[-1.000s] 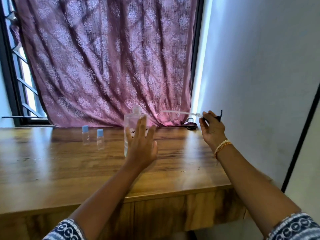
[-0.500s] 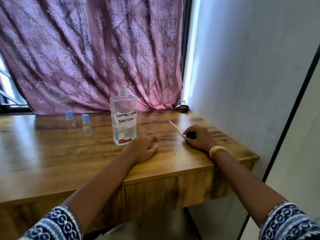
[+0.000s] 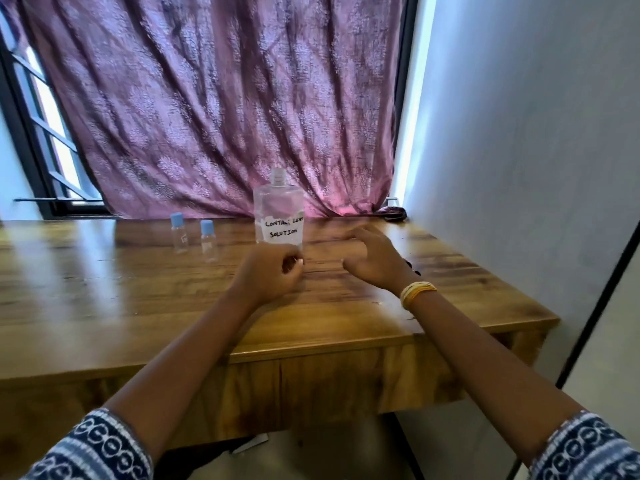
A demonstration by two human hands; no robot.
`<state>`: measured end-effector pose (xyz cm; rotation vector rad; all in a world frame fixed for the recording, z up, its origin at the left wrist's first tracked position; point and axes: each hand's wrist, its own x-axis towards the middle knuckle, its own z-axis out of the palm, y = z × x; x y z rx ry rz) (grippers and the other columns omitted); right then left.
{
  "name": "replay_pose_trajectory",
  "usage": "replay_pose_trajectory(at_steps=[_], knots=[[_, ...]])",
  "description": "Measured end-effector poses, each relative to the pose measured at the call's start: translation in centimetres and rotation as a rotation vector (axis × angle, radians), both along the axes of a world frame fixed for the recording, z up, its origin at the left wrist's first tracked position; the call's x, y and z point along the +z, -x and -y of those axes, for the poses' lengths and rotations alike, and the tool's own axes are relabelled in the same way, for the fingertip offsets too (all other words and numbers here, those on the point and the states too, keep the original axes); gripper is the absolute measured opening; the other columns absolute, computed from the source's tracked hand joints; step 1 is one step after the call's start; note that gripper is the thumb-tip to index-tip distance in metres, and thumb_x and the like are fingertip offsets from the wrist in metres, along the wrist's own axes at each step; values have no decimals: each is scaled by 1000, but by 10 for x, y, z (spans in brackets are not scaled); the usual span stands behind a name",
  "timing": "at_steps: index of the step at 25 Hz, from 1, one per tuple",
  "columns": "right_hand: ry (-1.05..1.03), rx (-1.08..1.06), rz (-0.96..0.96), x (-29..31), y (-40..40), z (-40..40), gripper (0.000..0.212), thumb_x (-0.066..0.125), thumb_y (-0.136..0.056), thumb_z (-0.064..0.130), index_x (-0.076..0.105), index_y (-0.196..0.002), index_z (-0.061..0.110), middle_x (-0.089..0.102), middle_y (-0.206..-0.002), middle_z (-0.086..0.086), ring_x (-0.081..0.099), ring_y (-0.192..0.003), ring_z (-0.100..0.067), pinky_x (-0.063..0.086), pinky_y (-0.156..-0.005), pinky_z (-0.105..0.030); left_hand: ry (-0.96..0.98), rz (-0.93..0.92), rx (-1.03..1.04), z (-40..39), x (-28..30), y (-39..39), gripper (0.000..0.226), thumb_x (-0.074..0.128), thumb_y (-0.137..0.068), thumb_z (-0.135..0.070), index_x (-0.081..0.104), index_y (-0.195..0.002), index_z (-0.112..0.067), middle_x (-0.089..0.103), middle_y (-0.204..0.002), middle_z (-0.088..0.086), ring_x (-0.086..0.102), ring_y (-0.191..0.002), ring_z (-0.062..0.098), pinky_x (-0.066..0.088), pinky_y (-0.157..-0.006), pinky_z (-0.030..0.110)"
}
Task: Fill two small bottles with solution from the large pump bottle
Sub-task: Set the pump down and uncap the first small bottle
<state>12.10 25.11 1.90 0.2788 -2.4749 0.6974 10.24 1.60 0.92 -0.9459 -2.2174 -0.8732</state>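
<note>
Since half a second ago our right hand (image 3: pixel 375 259) has let go of the pump, lifted off the table (image 3: pixel 138 306) and now hovers blurred with fingers spread, holding nothing. Our left hand (image 3: pixel 268 273) sits at six o'clock of the big bottle (image 3: pixel 278 216), fingers curled loosely inward, gripping nothing. That bottle stands upright with its neck uncapped and a handwritten label. Two small bottles (image 3: pixel 192 237) with blue caps stand at nine o'clock of it, well apart from both hands, before the purple curtain (image 3: pixel 225 98).
</note>
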Motion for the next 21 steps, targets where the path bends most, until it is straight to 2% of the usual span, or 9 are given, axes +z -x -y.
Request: replay_pose_trajectory(at_steps=[2, 5, 7, 9, 11, 14, 17, 18, 21], knots=[[103, 90, 40, 4, 14, 39, 67, 72, -62, 42, 54, -124, 22, 54, -125, -2, 54, -114, -17, 44, -94, -30, -121, -98, 80, 24, 3, 1, 15, 59, -80, -19, 72, -82, -13, 72, -71, 3, 62, -56, 15, 50, -49, 31], [387, 313, 140, 2, 37, 90, 87, 90, -56, 28, 40, -127, 28, 55, -120, 5, 59, -106, 1, 52, -85, -19, -226, -118, 263, 53, -3, 7, 12, 58, -82, -12, 69, -85, -11, 67, -68, 3, 59, -55, 17, 51, -51, 36], [518, 326, 159, -8, 51, 109, 96, 94, -52, 20, 36, -127, 20, 59, -116, -3, 64, -103, -11, 60, -80, -31, -229, 12, 338, 61, -11, 15, 12, 59, -85, -10, 68, -94, -10, 68, -78, 6, 63, -66, 20, 56, -62, 40], [623, 257, 158, -17, 61, 121, 100, 95, -51, 19, 32, -129, 14, 60, -117, -11, 64, -105, -27, 59, -82, -48, -166, 197, 256, 61, -18, 21, 24, 59, -87, -9, 65, -110, -8, 70, -98, 11, 66, -87, 22, 57, -79, 37], [618, 162, 142, -23, 69, 120, 93, 93, -52, 23, 39, -127, 10, 63, -116, -12, 65, -104, -29, 58, -85, -49, -114, 293, 110, 55, -20, 23, 37, 59, -89, -8, 58, -126, -9, 68, -116, 12, 65, -105, 23, 54, -88, 30], [585, 69, 130, -24, 75, 106, 85, 92, -51, 28, 48, -122, 11, 67, -110, -6, 67, -98, -21, 60, -73, -29, -1, 406, 77, 48, -23, 24, 57, 59, -90, -16, 41, -144, -18, 58, -136, 11, 55, -124, 24, 45, -105, 39], [593, -31, 64, -21, 76, 81, 86, 94, -50, 27, 47, -121, 10, 66, -106, -6, 65, -90, -18, 55, -59, -15, 205, 410, 165, 49, -26, 27, 59, 58, -91, -27, 38, -146, -24, 55, -140, 12, 51, -127, 28, 40, -107, 40], [604, -57, 52, -20, 76, 72, 88, 94, -50, 27, 46, -121, 9, 65, -107, -7, 65, -90, -20, 56, -60, -17, 227, 405, 180, 49, -27, 27, 55, 57, -91, -28, 42, -144, -24, 55, -140, 12, 51, -126, 28, 40, -106, 38], [607, -91, 74, -17, 71, 52, 92, 93, -53, 29, 38, -125, 14, 61, -113, -4, 60, -103, -22, 56, -87, -35, 265, 393, 189, 49, -27, 26, 43, 55, -92, -29, 54, -135, -21, 58, -137, 8, 53, -124, 24, 40, -105, 36]])
